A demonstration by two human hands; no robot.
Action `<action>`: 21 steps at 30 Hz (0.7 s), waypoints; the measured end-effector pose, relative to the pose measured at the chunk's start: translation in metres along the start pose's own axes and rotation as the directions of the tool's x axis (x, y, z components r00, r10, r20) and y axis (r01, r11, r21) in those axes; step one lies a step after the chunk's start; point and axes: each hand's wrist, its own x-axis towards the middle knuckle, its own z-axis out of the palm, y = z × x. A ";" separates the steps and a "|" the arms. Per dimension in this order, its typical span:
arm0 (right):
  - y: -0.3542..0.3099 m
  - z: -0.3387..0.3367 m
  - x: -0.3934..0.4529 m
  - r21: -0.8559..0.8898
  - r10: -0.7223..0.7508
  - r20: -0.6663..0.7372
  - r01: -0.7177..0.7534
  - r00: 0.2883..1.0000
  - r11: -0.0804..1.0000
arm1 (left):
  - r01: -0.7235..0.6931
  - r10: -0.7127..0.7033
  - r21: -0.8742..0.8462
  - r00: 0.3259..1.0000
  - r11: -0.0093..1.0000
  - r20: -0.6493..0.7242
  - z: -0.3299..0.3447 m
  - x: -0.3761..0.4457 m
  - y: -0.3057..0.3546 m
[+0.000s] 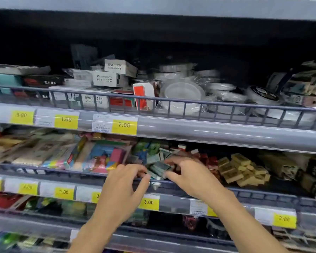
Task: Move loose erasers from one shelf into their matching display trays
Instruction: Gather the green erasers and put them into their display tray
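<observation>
Both hands reach over the wire rail (91,173) at the front edge of the middle shelf, approx. at its centre. The left hand (125,181) has its fingers (135,170) curled down at the rail, thumb tip close to a small pale eraser (156,185) that sits at the rail; whether it really pinches it I cannot tell, the picture is blurred there. The right hand (188,173) is spread, fingers bent loosely over a pile of green-grey erasers (160,166), touching the top ones, w/o a clear grip on any. This pile lies just behind the front rail. Beside it toward the right end of the shelf are red packs (211,161), then a heap of yellow erasers (243,169). Toward the left end lie colourful packets (98,157). On the shelf above are white boxes (109,78) and clear tape rolls (182,94). Yellow price tags, e.g. 3.00 (148,202) and 7.00 (124,125), are stuck on the shelf front edges.
</observation>
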 end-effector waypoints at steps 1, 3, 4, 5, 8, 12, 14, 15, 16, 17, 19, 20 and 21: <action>-0.003 0.002 0.006 -0.004 0.012 0.046 -0.012 0.999 1.000 | -0.050 0.050 0.024 0.999 0.998 -0.005 0.000 0.001 -0.001; -0.007 0.003 0.019 -0.042 0.027 0.112 -0.022 0.993 0.999 | -0.098 0.097 0.089 0.995 0.991 0.015 0.001 0.002 0.000; -0.009 0.002 0.024 -0.075 0.036 0.144 -0.026 0.989 0.997 | -0.089 0.086 0.086 0.996 0.992 0.028 0.001 0.002 0.000; -0.011 0.001 0.030 -0.105 0.042 0.169 -0.025 0.985 0.994 | -0.097 0.095 0.090 0.995 0.991 0.030 0.002 0.003 -0.001; -0.015 -0.005 0.039 -0.206 0.019 0.248 0.033 0.969 0.978 | -0.085 0.083 0.097 0.996 0.992 0.030 0.003 0.002 -0.004; -0.020 -0.010 0.041 -0.290 -0.003 0.323 0.102 0.946 0.952 | -0.098 0.093 0.095 0.994 0.991 0.048 0.006 0.002 -0.006; -0.021 -0.012 0.041 -0.303 -0.019 0.331 0.125 0.944 0.945 | -0.115 0.111 0.084 0.993 0.990 0.040 0.006 0.001 -0.008; -0.021 -0.012 0.041 -0.293 -0.026 0.330 0.128 0.944 0.948 | -0.124 0.122 0.066 0.992 0.990 0.033 0.005 0.001 -0.008; -0.020 -0.012 0.041 -0.273 -0.028 0.325 0.122 0.945 0.954 | -0.129 0.128 0.052 0.991 0.990 0.027 0.004 0.000 -0.009; -0.019 -0.012 0.040 -0.251 -0.027 0.312 0.110 0.950 0.962 | -0.129 0.128 0.043 0.991 0.991 0.032 0.004 -0.001 -0.010; -0.016 -0.008 0.038 -0.220 -0.012 0.256 0.070 0.967 0.973 | -0.126 0.123 0.038 0.990 0.991 0.062 0.003 -0.001 -0.011; -0.014 -0.006 0.035 -0.204 0.001 0.215 0.044 0.977 0.978 | -0.122 0.118 0.037 0.990 0.992 0.080 0.002 0.000 -0.011; -0.012 -0.004 0.033 -0.176 0.013 0.169 0.017 0.986 0.984 | -0.114 0.110 0.030 0.989 0.993 0.103 0.001 0.000 -0.010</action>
